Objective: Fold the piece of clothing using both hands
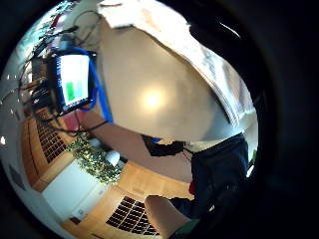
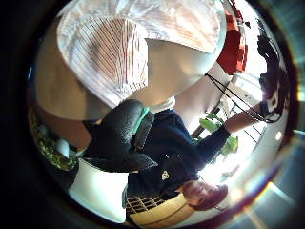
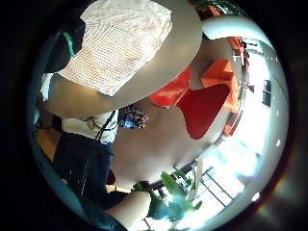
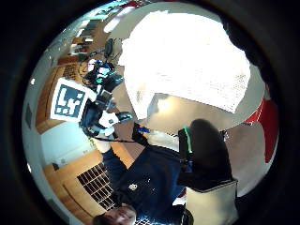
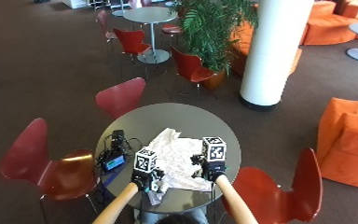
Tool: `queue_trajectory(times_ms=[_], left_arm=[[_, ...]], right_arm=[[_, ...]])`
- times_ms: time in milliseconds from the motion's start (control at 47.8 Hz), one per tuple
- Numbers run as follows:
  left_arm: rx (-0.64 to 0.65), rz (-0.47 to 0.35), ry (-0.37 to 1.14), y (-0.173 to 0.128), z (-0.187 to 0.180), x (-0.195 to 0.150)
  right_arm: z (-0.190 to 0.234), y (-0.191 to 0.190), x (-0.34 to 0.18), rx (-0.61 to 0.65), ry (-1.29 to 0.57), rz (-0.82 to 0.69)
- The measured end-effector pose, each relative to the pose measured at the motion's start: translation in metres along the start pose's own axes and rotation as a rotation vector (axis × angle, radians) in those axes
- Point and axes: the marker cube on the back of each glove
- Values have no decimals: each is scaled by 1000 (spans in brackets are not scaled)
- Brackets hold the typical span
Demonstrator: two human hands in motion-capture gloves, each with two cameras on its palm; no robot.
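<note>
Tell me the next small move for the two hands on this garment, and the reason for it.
Probably lower both hands and take hold of the near edge. The striped garment lies spread, crumpled, on the round table. The left hand and right hand are over its near edge, and the palm views show the cloth below them, apparently not gripped.

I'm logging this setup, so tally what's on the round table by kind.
Piece of clothing, white striped: 1
Small electronic device with cables: 1
Gloved hands over the clothing: 2, left hand, right hand
Total: 4
</note>
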Motion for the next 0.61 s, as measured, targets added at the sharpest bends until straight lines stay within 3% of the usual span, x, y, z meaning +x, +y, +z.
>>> queue_trajectory(times_ms=[105,272,481,543,606], left_arm=[[-64,-41,-3,30,-2,16],[-169,-65,-2,17,10,19],[-18,-175,-80,-3,4,16],[98,-154,-75,-10,0,18],[83,-199,-94,-7,0,18]], right_arm=[[5,-3,6,-11,-3,8],[18,-12,17,-39,1,23],[29,-13,17,-67,-13,23],[27,-5,12,-69,-17,11],[40,-21,19,-77,-16,11]])
